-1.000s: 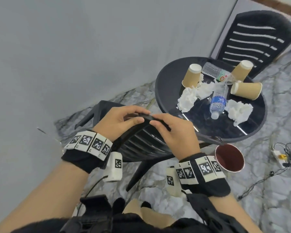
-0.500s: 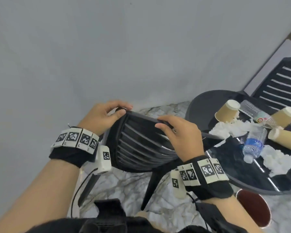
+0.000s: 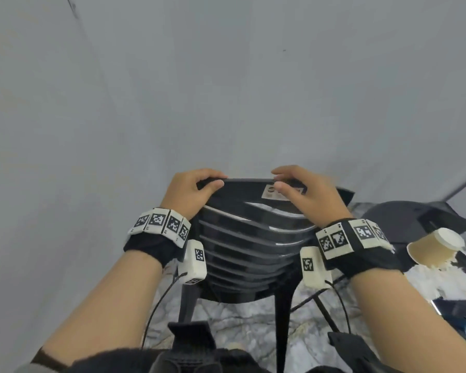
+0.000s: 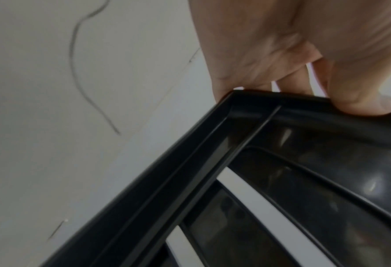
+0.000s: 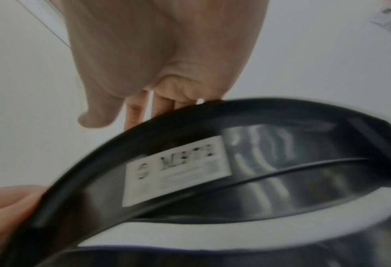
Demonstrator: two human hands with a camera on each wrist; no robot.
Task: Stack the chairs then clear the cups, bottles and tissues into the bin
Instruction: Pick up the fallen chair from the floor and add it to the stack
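A black slatted plastic chair (image 3: 248, 246) is held up in front of me with its backrest facing me and its legs hanging over the marble floor. My left hand (image 3: 197, 189) grips the left corner of the backrest's top edge; in the left wrist view the thumb presses the near face of the chair (image 4: 258, 162) and the fingers curl behind. My right hand (image 3: 301, 192) grips the top edge on the right, by a white label (image 5: 176, 169). A paper cup (image 3: 436, 249) and crumpled tissues (image 3: 439, 281) lie on the black round table (image 3: 404, 219) at the right edge.
A plain grey wall (image 3: 226, 90) stands close ahead and to the left. The table sits close against the chair's right side. Sensor cables hang from both wrists over the marble floor (image 3: 240, 319) beneath the chair.
The chair has risen and turned square to me. My hands have spread apart to the two ends of its top edge. The view has swung left, pushing the table to the right edge.
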